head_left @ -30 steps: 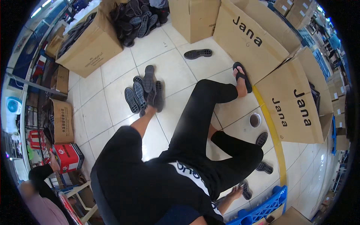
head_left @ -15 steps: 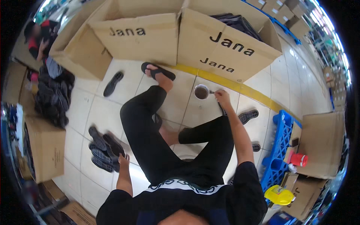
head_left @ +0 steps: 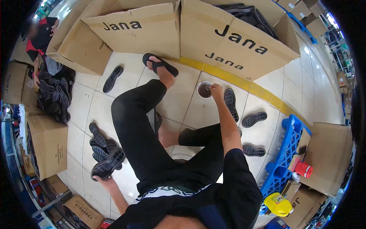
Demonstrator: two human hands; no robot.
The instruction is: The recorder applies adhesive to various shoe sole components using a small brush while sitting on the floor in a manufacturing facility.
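My left hand (head_left: 102, 182) is closed on the heel end of a black shoe sole (head_left: 109, 164), raised and tilted beside a small pile of soles (head_left: 98, 136) on the tiles. My right hand (head_left: 217, 91) pinches a thin handled tool at the right rim of a white cup (head_left: 204, 82). Brown liquid fills part of the cup, and the tool's tip is too small to make out. Close to my right hand lies another sole (head_left: 231, 104), tread up. Two more, an upper sole (head_left: 254, 119) and a lower sole (head_left: 254, 150), lie farther right.
Large cardboard boxes (head_left: 228, 42) stand ahead, behind a yellow floor line (head_left: 263, 96). A single sole (head_left: 113, 79) lies ahead-left. On the right are a blue plastic pallet (head_left: 284, 156), a red container (head_left: 304, 169) and a yellow jug (head_left: 278, 205). A co-worker (head_left: 40, 38) handles a sole heap (head_left: 57, 91) far left.
My left hand has lifted a sole from the pile, moving left and nearer to me. My right hand has come to the cup's rim with the tool. The view has shifted slightly.
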